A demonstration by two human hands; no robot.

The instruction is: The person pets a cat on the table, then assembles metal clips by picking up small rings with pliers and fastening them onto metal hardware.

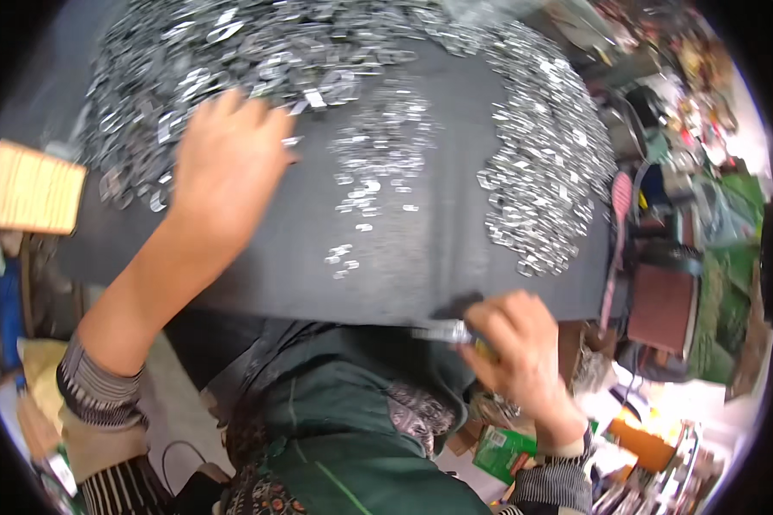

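A dark grey work table (421,257) is strewn with several small shiny metal pieces. A big heap of metal pieces (232,60) covers its far left, and a long band of the same pieces (545,172) runs down its right side. My left hand (228,163) lies palm down on the edge of the left heap, fingers spread over the pieces. My right hand (520,343) is at the table's near edge, pinching a small stack of metal pieces (445,331) between thumb and fingers.
A thin scatter of pieces (374,184) lies mid-table. A tan ribbed block (30,189) sits at the table's left end. A pink-handled tool (617,240) hangs off the right edge, beside a cluttered area with a reddish box (661,309) and green packets.
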